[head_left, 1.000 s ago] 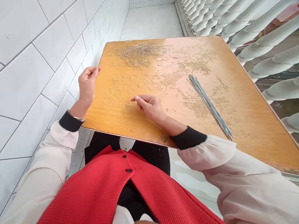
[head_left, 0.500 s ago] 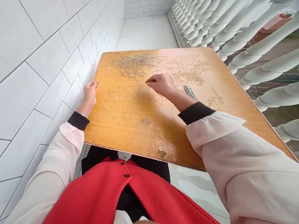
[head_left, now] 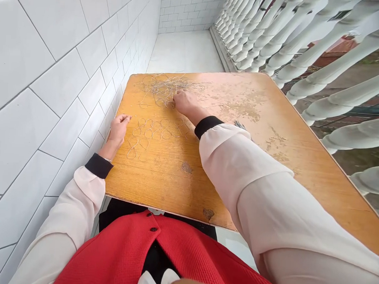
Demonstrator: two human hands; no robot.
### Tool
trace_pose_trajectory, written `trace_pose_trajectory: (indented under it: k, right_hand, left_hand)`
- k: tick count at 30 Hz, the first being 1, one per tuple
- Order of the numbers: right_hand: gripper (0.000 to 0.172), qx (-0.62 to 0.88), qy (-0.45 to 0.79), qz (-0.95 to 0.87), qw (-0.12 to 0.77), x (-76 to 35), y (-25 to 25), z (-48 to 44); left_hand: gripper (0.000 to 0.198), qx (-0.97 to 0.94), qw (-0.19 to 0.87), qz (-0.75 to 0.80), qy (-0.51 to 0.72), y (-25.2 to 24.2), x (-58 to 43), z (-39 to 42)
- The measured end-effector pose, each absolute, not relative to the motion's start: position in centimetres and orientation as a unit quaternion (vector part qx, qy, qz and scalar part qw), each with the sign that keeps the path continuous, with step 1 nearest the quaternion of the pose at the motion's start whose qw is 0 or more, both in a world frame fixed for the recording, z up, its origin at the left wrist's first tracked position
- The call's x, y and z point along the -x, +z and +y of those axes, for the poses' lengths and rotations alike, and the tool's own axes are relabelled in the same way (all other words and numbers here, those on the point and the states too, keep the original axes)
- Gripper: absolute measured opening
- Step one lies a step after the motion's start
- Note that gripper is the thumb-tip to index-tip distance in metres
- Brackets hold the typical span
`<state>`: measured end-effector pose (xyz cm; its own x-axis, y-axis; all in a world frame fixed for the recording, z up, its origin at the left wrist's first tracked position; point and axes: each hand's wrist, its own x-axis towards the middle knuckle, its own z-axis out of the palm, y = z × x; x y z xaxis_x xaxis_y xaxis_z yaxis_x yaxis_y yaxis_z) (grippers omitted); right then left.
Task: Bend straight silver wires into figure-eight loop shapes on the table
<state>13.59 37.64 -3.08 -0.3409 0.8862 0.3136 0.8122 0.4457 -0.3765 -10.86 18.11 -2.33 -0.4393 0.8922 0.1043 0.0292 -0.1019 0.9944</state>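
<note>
A tangled pile of thin silvery wires [head_left: 162, 87] lies near the far left edge of the wooden table. My right hand [head_left: 184, 102] reaches to the pile's near right side, its fingers pinched together; what lies between them is too small to make out. Bent wire shapes with round loops [head_left: 149, 129] lie in rows nearer me, left of the middle. My left hand [head_left: 118, 129] is at the table's left edge, thumb and fingers pressed together, with any held thing too small to tell. Beside my right sleeve is a small bundle of grey pieces [head_left: 240, 125], partly hidden.
The wooden table [head_left: 161, 179] has worn, peeling patches on its right half. A white tiled wall [head_left: 61, 78] runs close along the left side. White balusters [head_left: 327, 86] line the right side.
My right hand has moved left and away from me, from above the loop shapes to the wire pile. My left hand has shifted slightly right. The view has tilted a little.
</note>
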Motion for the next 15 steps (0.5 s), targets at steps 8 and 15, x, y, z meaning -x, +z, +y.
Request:
trace_pose_trajectory:
  k: [8,15]
  right_hand:
    - [0.024,0.582,0.057,-0.753,0.302,-14.5,3.5,34.8]
    - [0.032,0.617,-0.034,-0.721,0.314,-15.6,9.6,32.7]
  left_hand:
    - [0.012,-0.436,0.324,0.581,0.606,-3.0,11.4,18.6]
    - [0.007,-0.493,0.307,0.604,0.546,-4.3,11.9,19.3]
